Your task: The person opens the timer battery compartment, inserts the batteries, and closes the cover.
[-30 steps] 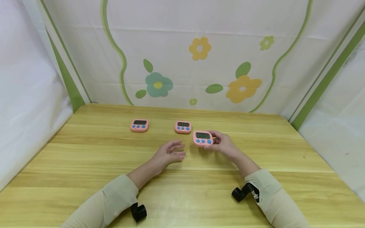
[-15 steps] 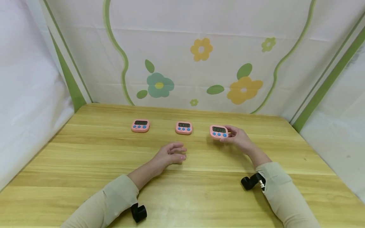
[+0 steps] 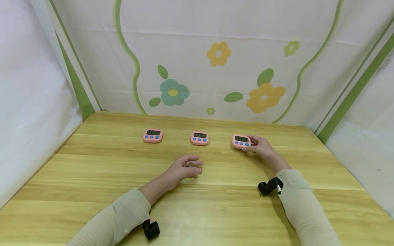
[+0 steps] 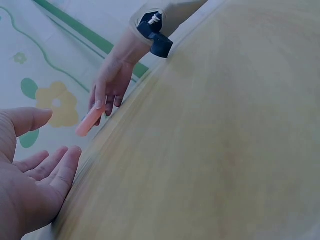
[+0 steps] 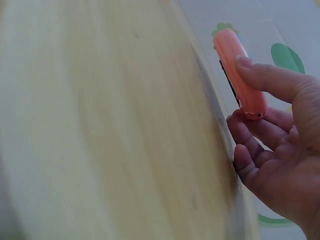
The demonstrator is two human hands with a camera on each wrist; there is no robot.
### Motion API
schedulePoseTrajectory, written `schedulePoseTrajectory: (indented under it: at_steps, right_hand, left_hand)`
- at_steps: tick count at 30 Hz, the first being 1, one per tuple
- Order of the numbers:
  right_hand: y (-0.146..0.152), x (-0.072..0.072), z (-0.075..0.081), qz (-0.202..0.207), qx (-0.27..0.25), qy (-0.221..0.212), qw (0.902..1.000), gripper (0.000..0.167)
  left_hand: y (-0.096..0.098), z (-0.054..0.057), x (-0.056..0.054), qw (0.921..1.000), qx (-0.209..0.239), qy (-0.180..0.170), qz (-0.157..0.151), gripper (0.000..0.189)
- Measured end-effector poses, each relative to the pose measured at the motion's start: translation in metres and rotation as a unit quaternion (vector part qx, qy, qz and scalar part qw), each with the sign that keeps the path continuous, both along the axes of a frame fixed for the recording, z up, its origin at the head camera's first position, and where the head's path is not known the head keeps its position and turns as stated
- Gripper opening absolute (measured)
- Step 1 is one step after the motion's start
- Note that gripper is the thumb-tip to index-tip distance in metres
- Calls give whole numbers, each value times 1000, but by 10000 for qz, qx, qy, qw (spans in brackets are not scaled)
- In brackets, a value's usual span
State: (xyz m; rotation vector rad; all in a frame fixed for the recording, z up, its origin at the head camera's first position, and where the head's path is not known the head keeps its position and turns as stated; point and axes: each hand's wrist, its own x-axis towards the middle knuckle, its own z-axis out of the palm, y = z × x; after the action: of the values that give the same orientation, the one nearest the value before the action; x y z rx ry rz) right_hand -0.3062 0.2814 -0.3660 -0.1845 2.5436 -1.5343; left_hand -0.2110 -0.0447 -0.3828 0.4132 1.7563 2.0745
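My right hand (image 3: pixel 261 147) pinches a pink digital timer (image 3: pixel 241 141) by its right end, thumb on the near edge and fingers behind. The timer's dark display and blue buttons face up, close over the table. In the right wrist view the same timer (image 5: pixel 240 75) appears edge-on under the thumb. A second pink timer (image 3: pixel 199 138) lies to its left, and a third pink timer (image 3: pixel 153 136) farther left, the three roughly in a row. My left hand (image 3: pixel 184 168) holds nothing; its fingers are relaxed, nearer to me than the middle timer.
The wooden table (image 3: pixel 209 212) reaches back to a white cloth backdrop (image 3: pixel 191 51) printed with flowers. White cloth walls flank it left and right. A black wrist camera (image 3: pixel 150 229) juts from the left sleeve, another black camera (image 3: pixel 268 187) from the right.
My right hand has carried its timer to the right and back, away from the middle timer, then lowered it toward the table. The left hand has stayed nearly still.
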Motion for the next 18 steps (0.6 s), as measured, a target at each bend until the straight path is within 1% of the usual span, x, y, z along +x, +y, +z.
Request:
schedulePoseTrajectory:
  at_steps: [4,10,15,18]
  right_hand:
    - [2,-4,-5,-60,35,-43,10000,74]
    - [4,-8,-9,-87,314,3,9995,75]
    - [3,-11,-8,-3,553,5,9985,77]
    - [2,-12,-6,50,616,-66,9981,76]
  left_hand:
    - [1,1,1,10000,35,-90,-8,51]
    - [1,0,1,9999,-21,-158,-6,52]
    - [1,-1,-1,9998,-46,-175,5,51]
    - [0,-1,-1,9998,-46,-197,14,51]
